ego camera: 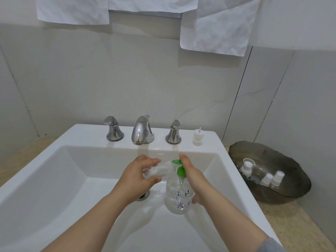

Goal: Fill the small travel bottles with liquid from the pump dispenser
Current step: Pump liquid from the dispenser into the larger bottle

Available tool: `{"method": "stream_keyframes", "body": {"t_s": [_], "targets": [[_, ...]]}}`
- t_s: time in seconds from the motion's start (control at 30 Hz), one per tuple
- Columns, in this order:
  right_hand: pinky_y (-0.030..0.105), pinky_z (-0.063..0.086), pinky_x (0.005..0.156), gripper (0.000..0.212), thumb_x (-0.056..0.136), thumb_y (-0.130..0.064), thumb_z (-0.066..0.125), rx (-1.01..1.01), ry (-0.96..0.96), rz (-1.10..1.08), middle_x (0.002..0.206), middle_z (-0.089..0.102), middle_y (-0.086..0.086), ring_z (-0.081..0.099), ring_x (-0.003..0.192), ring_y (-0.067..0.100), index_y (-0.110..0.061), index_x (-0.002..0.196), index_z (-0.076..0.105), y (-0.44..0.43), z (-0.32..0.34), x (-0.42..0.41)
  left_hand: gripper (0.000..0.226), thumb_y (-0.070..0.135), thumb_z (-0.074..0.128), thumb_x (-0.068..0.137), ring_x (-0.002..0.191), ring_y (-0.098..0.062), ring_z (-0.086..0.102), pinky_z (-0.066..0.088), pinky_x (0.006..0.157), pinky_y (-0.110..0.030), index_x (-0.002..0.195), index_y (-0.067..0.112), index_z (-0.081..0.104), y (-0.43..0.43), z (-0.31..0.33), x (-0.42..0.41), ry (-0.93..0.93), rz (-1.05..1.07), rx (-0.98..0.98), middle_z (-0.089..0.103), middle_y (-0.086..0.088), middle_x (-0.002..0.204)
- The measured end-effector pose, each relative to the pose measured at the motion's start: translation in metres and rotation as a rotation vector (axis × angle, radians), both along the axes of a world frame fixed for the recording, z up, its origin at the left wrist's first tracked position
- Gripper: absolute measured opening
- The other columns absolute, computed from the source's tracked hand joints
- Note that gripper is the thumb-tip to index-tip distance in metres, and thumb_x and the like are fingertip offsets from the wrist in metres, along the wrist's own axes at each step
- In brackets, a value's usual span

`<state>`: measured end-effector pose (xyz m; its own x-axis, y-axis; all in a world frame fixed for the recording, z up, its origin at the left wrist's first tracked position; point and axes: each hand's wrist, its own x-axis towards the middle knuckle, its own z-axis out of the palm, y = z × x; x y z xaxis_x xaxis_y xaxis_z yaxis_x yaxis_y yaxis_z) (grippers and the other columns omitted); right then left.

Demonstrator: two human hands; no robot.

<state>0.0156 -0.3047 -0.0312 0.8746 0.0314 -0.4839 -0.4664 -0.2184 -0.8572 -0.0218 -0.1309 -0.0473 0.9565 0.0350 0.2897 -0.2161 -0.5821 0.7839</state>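
Green nozzle (176,162) meets 1 bottle (161,170) gripped in left hand (139,174), so filling likely begins once right hand (195,176), clasping dispenser (177,200), pumps.

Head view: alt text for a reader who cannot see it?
The left hand holds a small travel bottle sideways at the green nozzle of a pump dispenser gripped by the right hand, over a white sink. More bottles sit in a dark dish.
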Motion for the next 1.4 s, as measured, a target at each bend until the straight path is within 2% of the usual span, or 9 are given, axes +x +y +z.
{"method": "stream_keyframes", "body": {"t_s": [0.17,0.33,0.5,0.6,0.7,0.83,1.03,1.17,1.4], "targets": [[0.036,0.033,0.083,0.051,0.089,-0.065,0.044,-0.009,-0.017,0.000,0.103,0.049,0.004,0.044,0.093,0.025,-0.019,0.110,0.052,-0.002,0.002,-0.002,0.045,0.013,0.077,0.074,0.096,-0.004,0.055,0.034,0.075,0.002,0.113,0.031,0.065,0.000,-0.003,0.000,0.039,0.000,0.012,0.056,0.010,0.102],[0.036,0.035,0.080,0.047,0.091,-0.061,0.045,-0.013,-0.039,-0.012,0.086,0.049,0.000,0.045,0.075,0.020,-0.017,0.103,0.054,-0.001,0.003,-0.003,0.046,0.014,0.077,0.074,0.095,0.001,0.054,0.033,0.075,0.003,0.116,0.028,0.064,0.000,-0.005,0.000,0.065,-0.004,0.035,0.055,0.013,0.101],[0.034,0.037,0.081,0.052,0.091,-0.064,0.041,-0.054,-0.074,-0.006,0.096,0.056,0.004,0.050,0.078,0.021,-0.016,0.101,0.059,0.001,0.000,-0.003,0.045,0.012,0.077,0.075,0.095,-0.001,0.055,0.034,0.074,0.003,0.114,0.030,0.064,-0.001,-0.004,-0.001,0.063,-0.006,0.019,0.055,0.011,0.102],[0.034,0.035,0.080,0.048,0.091,-0.064,0.040,-0.057,-0.072,-0.002,0.091,0.052,0.003,0.047,0.077,0.021,-0.019,0.096,0.056,-0.001,0.001,-0.005,0.044,0.013,0.077,0.074,0.095,0.002,0.055,0.033,0.074,0.004,0.112,0.030,0.065,0.000,-0.005,0.000,0.056,-0.007,0.013,0.056,0.011,0.102],[0.037,0.032,0.083,0.051,0.091,-0.066,0.039,-0.052,-0.040,0.017,0.101,0.048,0.004,0.044,0.089,0.024,-0.020,0.107,0.052,-0.004,0.000,-0.003,0.043,0.012,0.078,0.074,0.091,0.007,0.054,0.033,0.073,0.004,0.109,0.032,0.066,0.000,-0.003,0.000,0.041,-0.012,-0.013,0.057,0.010,0.101],[0.038,0.028,0.086,0.069,0.087,-0.072,0.037,-0.020,-0.004,0.024,0.115,0.043,0.003,0.043,0.111,0.027,-0.022,0.133,0.048,-0.002,-0.002,0.002,0.042,0.010,0.078,0.073,0.090,0.009,0.052,0.033,0.073,0.003,0.108,0.029,0.067,0.001,-0.001,0.001,0.000,-0.017,-0.030,0.057,0.010,0.100],[0.040,0.029,0.090,0.068,0.086,-0.072,0.038,-0.006,0.002,0.032,0.119,0.045,0.002,0.042,0.110,0.025,-0.023,0.134,0.048,-0.002,-0.003,0.005,0.042,0.011,0.078,0.073,0.093,0.007,0.052,0.032,0.074,0.004,0.109,0.030,0.067,0.001,-0.002,0.002,-0.015,-0.018,-0.026,0.057,0.010,0.100],[0.040,0.029,0.087,0.069,0.087,-0.070,0.040,-0.013,-0.003,0.022,0.117,0.043,0.002,0.042,0.124,0.028,-0.023,0.136,0.046,-0.003,-0.001,0.002,0.041,0.010,0.077,0.073,0.091,0.007,0.053,0.032,0.074,0.004,0.109,0.029,0.067,0.000,-0.002,0.002,-0.009,-0.014,-0.035,0.057,0.011,0.100],[0.036,0.031,0.085,0.048,0.091,-0.064,0.042,-0.004,-0.030,0.005,0.107,0.047,0.004,0.041,0.095,0.023,-0.020,0.109,0.049,-0.003,0.003,-0.002,0.043,0.012,0.078,0.073,0.093,-0.001,0.056,0.034,0.073,0.002,0.110,0.031,0.066,0.000,-0.003,0.002,0.021,0.005,-0.020,0.057,0.009,0.102]]}}
